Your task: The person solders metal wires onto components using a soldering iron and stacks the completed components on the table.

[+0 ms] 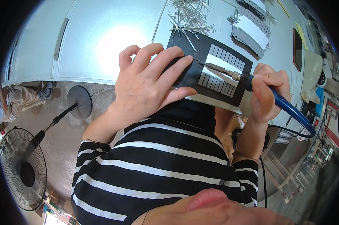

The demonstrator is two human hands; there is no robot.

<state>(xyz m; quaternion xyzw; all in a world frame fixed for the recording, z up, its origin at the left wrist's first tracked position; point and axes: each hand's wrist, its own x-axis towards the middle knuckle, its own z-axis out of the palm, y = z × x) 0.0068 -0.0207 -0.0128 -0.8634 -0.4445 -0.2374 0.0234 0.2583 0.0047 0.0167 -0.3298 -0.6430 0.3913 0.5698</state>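
Lying flat on a black board (202,48) in front of us, the white panel (219,63) carried a row of grey bars along each of two sides. Above it we held a soldering iron (248,80), its tip pointing left. Our right hand (269,90) gripped the handle with thumb and fingers closed near the collar, probably for fine control well behind the metal shaft. Our left hand (150,78) arched over the board's left part, fingers bent and thumb spread away, seemingly to steady something there; the index fingertip came just beside the iron's tip, though we could not tell whether it pinched anything.

Beyond the board, loose metal pins (190,15) lay heaped directly on the table (87,45), perhaps for easy picking. Similar barred panels (252,28) sat stacked nearby, with a phone (297,48) to their right. Farther right, we could not make out what the crumpled clear bag (311,96) contained.
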